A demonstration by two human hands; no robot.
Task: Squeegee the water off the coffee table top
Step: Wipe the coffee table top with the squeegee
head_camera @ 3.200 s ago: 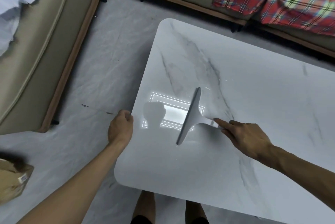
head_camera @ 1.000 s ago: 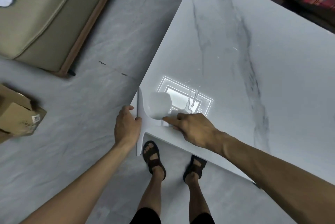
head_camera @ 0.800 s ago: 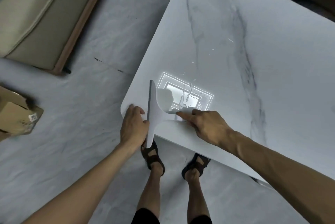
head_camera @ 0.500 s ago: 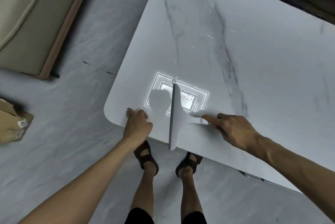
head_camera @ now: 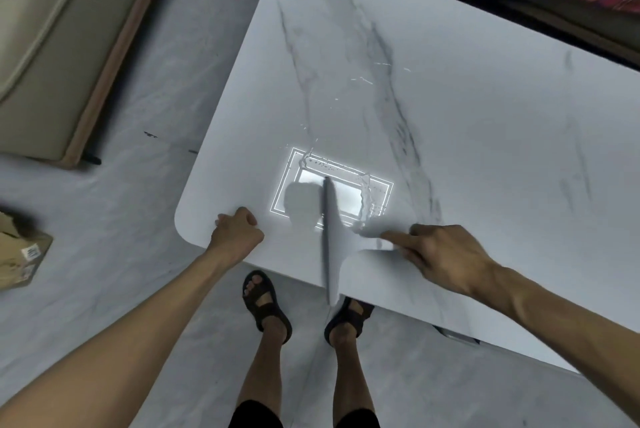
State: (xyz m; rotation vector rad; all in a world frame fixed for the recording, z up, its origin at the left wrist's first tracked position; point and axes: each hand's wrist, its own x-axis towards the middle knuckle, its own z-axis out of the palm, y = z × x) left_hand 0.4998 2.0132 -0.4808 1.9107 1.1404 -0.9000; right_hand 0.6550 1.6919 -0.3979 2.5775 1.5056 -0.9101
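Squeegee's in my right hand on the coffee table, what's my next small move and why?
Probably carry the squeegee slightly right, past the water streak, then pull left toward the coffee table edge that your left hand grips. The streak lies just right of the blade, so a pull from here would likely miss it. Your right hand holds the handle.

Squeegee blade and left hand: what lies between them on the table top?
In the head view, no object: only bare table top between the left hand and the squeegee, with a reflected light there. The water streaks lie beyond the blade.
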